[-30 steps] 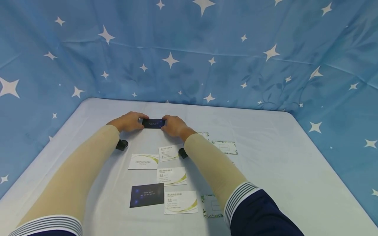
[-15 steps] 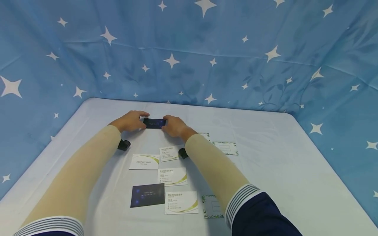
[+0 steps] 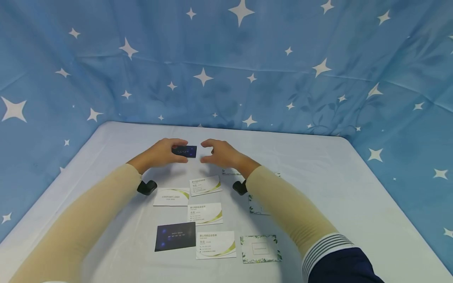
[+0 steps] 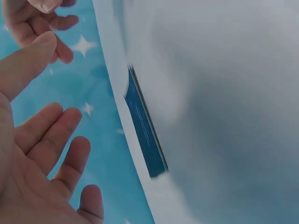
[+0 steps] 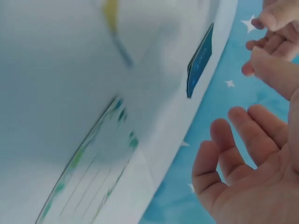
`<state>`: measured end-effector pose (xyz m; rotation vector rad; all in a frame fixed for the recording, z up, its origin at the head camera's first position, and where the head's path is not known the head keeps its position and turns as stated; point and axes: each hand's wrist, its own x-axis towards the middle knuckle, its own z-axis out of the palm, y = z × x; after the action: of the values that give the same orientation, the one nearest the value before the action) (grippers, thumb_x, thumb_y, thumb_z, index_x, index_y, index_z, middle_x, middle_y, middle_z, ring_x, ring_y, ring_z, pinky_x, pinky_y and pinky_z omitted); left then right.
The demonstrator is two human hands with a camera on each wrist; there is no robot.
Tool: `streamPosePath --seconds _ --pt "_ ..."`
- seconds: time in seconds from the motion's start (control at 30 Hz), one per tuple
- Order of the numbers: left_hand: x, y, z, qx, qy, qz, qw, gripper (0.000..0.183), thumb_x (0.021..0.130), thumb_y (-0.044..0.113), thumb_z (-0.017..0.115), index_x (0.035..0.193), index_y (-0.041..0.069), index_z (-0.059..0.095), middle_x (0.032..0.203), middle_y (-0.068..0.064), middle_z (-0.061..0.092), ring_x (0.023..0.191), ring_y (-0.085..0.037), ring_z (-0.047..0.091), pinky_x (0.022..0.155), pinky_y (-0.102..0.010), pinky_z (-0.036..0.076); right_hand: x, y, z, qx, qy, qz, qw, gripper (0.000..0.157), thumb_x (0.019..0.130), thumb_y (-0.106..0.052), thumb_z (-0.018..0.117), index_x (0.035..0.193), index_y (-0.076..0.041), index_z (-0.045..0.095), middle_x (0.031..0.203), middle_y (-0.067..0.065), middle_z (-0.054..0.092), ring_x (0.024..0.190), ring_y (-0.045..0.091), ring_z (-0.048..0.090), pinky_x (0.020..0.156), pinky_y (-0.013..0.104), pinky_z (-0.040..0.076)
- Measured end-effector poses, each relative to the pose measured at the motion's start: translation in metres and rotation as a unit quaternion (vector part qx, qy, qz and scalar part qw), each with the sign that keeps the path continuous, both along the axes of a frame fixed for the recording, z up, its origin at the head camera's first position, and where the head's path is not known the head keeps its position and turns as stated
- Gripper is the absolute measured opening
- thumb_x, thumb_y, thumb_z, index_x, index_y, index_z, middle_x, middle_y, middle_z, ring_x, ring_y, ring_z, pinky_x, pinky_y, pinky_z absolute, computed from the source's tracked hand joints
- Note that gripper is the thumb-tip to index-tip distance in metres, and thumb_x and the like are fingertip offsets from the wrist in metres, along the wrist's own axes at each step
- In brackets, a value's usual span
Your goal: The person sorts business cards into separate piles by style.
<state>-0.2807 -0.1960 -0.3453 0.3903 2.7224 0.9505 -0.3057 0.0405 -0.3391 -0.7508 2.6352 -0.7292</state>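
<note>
A small stack of dark blue business cards (image 3: 189,152) lies near the far side of the white table. In the left wrist view the stack (image 4: 146,128) shows several edges, apart from the hand. My left hand (image 3: 163,152) hovers over its left end with fingers spread and relaxed, overlapping it in the head view. My right hand (image 3: 223,153) is just right of the stack, fingers loosely curved with nothing between them. Both wrist views show the palms and fingers free of the cards.
Nearer on the table (image 3: 354,220) lie white-and-gold cards (image 3: 205,213), a "COMPANY LOGO" card (image 3: 171,197) and a single dark blue card (image 3: 175,237). Leaf-bordered cards (image 3: 261,255) lie to the right, some partly hidden under my right forearm. A blue starry cloth (image 3: 226,51) hangs behind.
Both hands have let go of the dark blue card stack and lifted from it. My right hand has moved right, away from its end. The stack stays on the table.
</note>
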Motion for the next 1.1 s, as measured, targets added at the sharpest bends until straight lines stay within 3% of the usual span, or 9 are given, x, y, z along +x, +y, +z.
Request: streamPosePath --seconds 0.43,0.7,0.87,1.1 --pt "0.057 0.029 0.0 -0.011 0.014 -0.041 0.999 0.067 0.085 0.036 0.081 0.143 0.013 0.057 0.14 -0.015 0.051 0.128 -0.037 0.046 0.099 -0.061 0.038 0.035 0.049 -0.001 -0.011 -0.032 0.022 0.999 0.067 0.088 -0.027 0.079 0.147 -0.015 0.051 0.144 -0.003 0.053 0.125 0.021 0.048 0.1 0.042 0.043" --pt "0.066 0.043 -0.009 -0.077 0.04 -0.043 0.9953 0.064 0.082 0.04 0.082 0.136 0.013 0.064 0.133 -0.009 0.06 0.128 -0.033 0.046 0.102 -0.06 0.025 0.044 0.053 -0.015 0.015 -0.023 0.054 0.998 0.068 0.085 -0.029 0.082 0.144 -0.015 0.054 0.14 0.001 0.056 0.125 0.024 0.052 0.102 0.042 0.042" --pt "0.07 0.051 -0.015 -0.129 0.026 -0.04 0.9905 0.066 0.078 0.044 0.085 0.134 0.016 0.066 0.124 -0.003 0.064 0.116 -0.026 0.049 0.095 -0.052 0.03 0.047 0.051 -0.023 0.039 -0.009 0.073 0.997 0.066 0.083 -0.029 0.083 0.142 -0.014 0.057 0.14 0.005 0.058 0.13 0.024 0.05 0.107 0.04 0.037" --pt "0.074 0.052 -0.015 -0.13 0.022 -0.042 0.9904 0.064 0.077 0.041 0.086 0.132 0.016 0.067 0.121 0.0 0.065 0.111 -0.023 0.05 0.093 -0.05 0.03 0.052 0.05 -0.027 0.05 0.002 0.082 0.995 0.067 0.083 -0.032 0.083 0.142 -0.014 0.057 0.141 0.007 0.057 0.134 0.025 0.047 0.11 0.041 0.035"
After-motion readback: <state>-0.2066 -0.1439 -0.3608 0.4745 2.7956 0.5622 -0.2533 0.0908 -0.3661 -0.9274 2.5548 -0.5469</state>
